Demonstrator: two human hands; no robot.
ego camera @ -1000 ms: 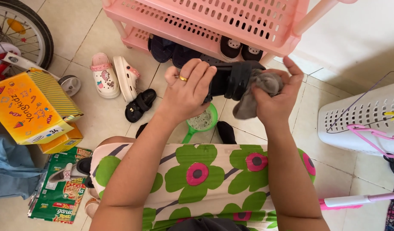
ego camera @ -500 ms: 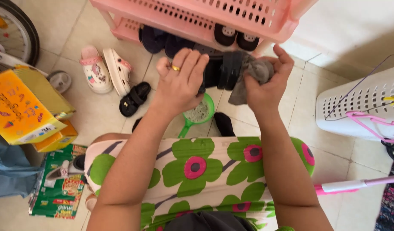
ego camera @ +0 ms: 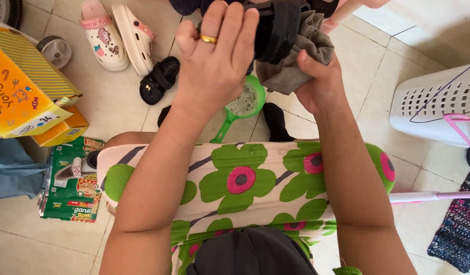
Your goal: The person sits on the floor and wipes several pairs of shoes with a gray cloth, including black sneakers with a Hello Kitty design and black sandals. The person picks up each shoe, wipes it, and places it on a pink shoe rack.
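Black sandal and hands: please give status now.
Left hand grips the black sandal. Right hand presses a grey cloth on it. Green scoop on floor below, apart.

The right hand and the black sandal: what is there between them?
A grey cloth lies between the right hand and the black sandal, shown in the head view.

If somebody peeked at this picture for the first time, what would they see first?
Right at the top middle, the left hand grips a black sandal while the right hand presses a grey cloth against it. Below them spreads a white dress with big green flowers. On the floor at the left sit bright yellow boxes and a pair of small white clogs.
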